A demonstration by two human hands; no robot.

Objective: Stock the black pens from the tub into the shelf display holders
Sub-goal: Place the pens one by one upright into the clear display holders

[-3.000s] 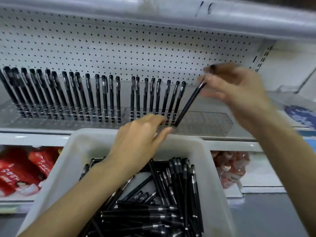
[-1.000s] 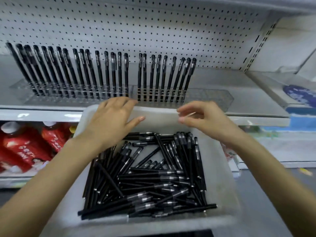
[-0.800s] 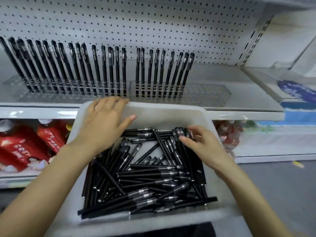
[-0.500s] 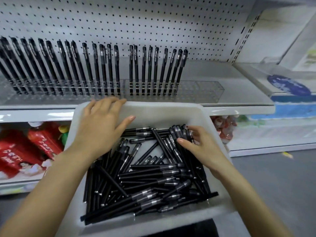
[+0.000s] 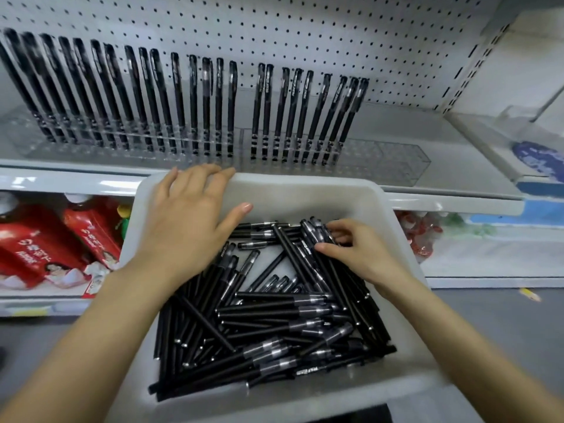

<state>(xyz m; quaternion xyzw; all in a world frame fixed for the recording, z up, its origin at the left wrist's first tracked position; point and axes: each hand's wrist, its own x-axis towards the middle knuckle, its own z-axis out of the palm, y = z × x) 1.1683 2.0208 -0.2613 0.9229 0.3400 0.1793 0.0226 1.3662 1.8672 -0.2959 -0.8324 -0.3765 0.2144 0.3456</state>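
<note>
A white plastic tub (image 5: 305, 186) in front of the shelf holds a loose pile of several black pens (image 5: 274, 319). My left hand (image 5: 189, 218) rests on the tub's far rim, its fingers straight over the edge and the thumb spread inside. My right hand (image 5: 360, 254) is down in the tub's far right part, thumb and curled fingers pinching black pens at the top of the pile. On the shelf behind, clear display holders (image 5: 384, 160) carry a long row of upright black pens (image 5: 213, 102). The right end of the holders has no pens.
A white pegboard (image 5: 305, 32) backs the shelf. Below it, red cartons (image 5: 45, 245) stand on the lower shelf at left and small red-capped bottles (image 5: 424, 236) at right. A blue-labelled tray (image 5: 540, 160) sits at the far right. Grey floor (image 5: 503, 315) shows at lower right.
My right hand set a pen in the holder, came down from the shelf and reached into the tub's far right pens. My left hand stayed on the rim.
</note>
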